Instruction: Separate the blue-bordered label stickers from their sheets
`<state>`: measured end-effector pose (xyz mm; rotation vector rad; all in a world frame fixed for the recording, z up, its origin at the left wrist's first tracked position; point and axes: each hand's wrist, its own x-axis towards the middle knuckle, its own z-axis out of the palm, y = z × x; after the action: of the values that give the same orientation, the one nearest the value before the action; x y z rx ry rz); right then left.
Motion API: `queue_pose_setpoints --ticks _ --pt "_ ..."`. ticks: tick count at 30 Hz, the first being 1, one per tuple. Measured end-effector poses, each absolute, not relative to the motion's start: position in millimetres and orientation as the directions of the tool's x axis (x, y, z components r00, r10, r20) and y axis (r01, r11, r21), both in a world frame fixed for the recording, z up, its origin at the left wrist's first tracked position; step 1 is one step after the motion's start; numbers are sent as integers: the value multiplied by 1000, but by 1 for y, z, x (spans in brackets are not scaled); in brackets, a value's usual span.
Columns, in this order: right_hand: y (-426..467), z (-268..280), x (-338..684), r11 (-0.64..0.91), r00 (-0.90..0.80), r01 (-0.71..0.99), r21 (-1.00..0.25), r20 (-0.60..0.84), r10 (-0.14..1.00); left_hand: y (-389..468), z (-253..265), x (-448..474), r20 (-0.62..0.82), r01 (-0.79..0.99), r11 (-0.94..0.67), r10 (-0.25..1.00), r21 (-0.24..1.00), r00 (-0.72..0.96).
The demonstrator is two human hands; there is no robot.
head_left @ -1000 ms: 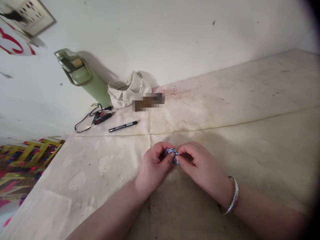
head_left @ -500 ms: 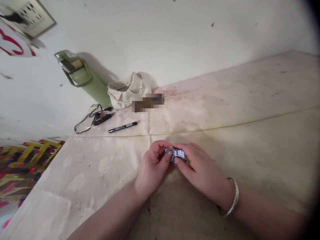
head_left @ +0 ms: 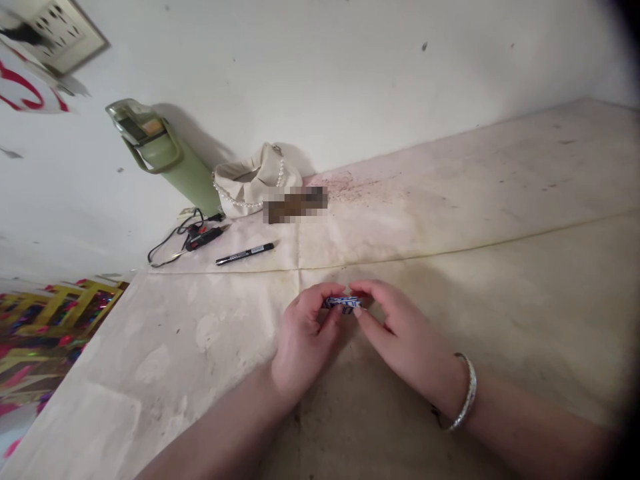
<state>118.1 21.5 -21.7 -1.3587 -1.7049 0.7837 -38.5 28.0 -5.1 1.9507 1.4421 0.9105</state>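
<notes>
Between my two hands is a small blue-and-white patterned block [head_left: 345, 305], held just above the cloth-covered table. My left hand [head_left: 307, 333] pinches its left part with thumb and fingers. At the right end, my right hand [head_left: 395, 327] has its thumb tip on the block and its index finger curled round behind. A silver bangle sits on my right wrist. The fingers cover parts of the block, and its exact kind is unclear.
Beyond my hands a black marker pen [head_left: 245, 254] lies on the cloth [head_left: 500, 300]. Farther back are a black corded tool [head_left: 203, 237], a green bottle [head_left: 185, 167], a cream bag with pearls [head_left: 245, 183] and a blurred-out brown item [head_left: 295, 205]. The wall rises behind.
The block has been tilted, so a narrower side of it shows now. My right thumb has drawn back from its front face to its right end.
</notes>
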Motion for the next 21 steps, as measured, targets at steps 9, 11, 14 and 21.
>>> queue_pose_setpoints --ticks 9,11,14,21 --pt "22 -20 117 188 -71 461 -867 176 982 31 -2 -36 219 771 -414 910 485 351" --pt "22 -19 118 191 -78 467 -864 174 982 31 -2 -36 218 784 -412 911 463 350" --pt "22 -18 118 194 -86 469 -861 174 981 31 -3 -37 243 765 -409 912 498 330" --pt "22 -17 119 191 -89 459 -868 168 982 32 -2 -37 242 710 -403 915 577 323"
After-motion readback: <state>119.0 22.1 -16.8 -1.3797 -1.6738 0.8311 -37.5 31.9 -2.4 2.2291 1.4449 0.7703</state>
